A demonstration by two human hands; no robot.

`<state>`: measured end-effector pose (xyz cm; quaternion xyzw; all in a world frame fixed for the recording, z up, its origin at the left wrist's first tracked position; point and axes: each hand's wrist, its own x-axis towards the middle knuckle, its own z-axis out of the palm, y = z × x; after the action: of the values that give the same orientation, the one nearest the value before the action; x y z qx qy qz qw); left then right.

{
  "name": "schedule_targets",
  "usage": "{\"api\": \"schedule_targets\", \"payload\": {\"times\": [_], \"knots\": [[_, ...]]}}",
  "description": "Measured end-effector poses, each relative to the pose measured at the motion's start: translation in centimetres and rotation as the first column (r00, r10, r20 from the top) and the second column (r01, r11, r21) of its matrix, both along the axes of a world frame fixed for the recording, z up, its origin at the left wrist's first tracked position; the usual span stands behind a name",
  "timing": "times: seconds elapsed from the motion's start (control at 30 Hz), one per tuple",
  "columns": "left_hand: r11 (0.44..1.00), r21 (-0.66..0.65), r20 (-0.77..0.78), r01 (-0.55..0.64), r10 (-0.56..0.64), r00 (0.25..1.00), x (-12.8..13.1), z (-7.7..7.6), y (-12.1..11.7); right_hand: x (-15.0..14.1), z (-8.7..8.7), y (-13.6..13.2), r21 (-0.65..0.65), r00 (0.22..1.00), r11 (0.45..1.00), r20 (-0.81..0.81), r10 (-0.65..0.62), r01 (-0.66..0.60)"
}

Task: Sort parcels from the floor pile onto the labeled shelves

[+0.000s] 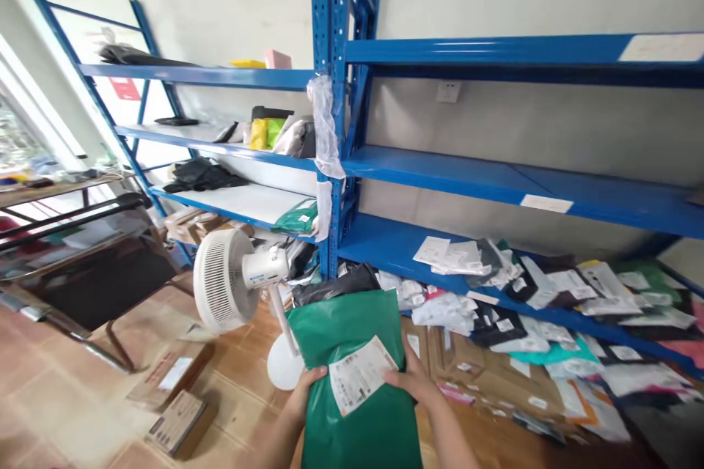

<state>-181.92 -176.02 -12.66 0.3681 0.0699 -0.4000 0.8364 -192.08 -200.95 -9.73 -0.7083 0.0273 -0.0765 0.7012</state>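
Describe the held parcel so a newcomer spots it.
Below and left of the blue shelving's central uprights stands a white pedestal fan. Just right of it is a green mailer with a white label, the only parcel gripped, by the left hand and the right hand.

I'm in what looks like a parcel storeroom, with labelled mailing bags (572, 284) on blue shelves (495, 177) and cardboard boxes (176, 421) on the floor (55, 410).

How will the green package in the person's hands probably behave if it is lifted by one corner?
The green package would probably bend or sag, as its plastic-looking cover shows soft creases. It may also feel somewhat slippery, since the surface has a slight shine.
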Motion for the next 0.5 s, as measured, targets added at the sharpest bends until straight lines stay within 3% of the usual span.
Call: {"api": "schedule_targets", "payload": {"times": [0.07, 0.13, 0.23, 0.37, 0.43, 0.5], "knots": [[0.999, -0.026, -0.014, -0.043, 0.043, 0.999, 1.3, 0.8, -0.7, 1.9, 1.7, -1.8, -0.038, 0.994, 0.994, 0.018, 0.104, -0.103], [0.996, -0.022, -0.040, -0.086, 0.085, 0.996, 2.5, 2.6, -1.2, 4.2, 3.9, -3.2, -0.085, 0.980, 0.978, 0.046, 0.194, -0.189], [0.985, 0.056, -0.062, -0.166, 0.169, 0.984, 4.0, 7.3, -1.3, 8.2, 7.5, -3.8, -0.104, 0.963, 0.964, 0.085, 0.256, -0.246], [0.942, 0.186, 0.036, -0.278, 0.276, 0.961, 5.9, 15.5, 0.9, 13.9, 11.7, -1.1, 0.011, 0.951, 0.960, 0.141, 0.277, -0.281], [0.882, 0.263, 0.100, -0.391, 0.378, 0.921, 7.3, 19.1, 3.1, 16.5, 13.7, 1.5, 0.048, 0.949, 0.958, 0.161, 0.272, -0.283], [0.793, 0.346, 0.151, -0.502, 0.481, 0.864, 9.2, 21.8, 6.1, 18.9, 15.5, 4.7, 0.078, 0.938, 0.947, 0.182, 0.294, -0.312]]}}
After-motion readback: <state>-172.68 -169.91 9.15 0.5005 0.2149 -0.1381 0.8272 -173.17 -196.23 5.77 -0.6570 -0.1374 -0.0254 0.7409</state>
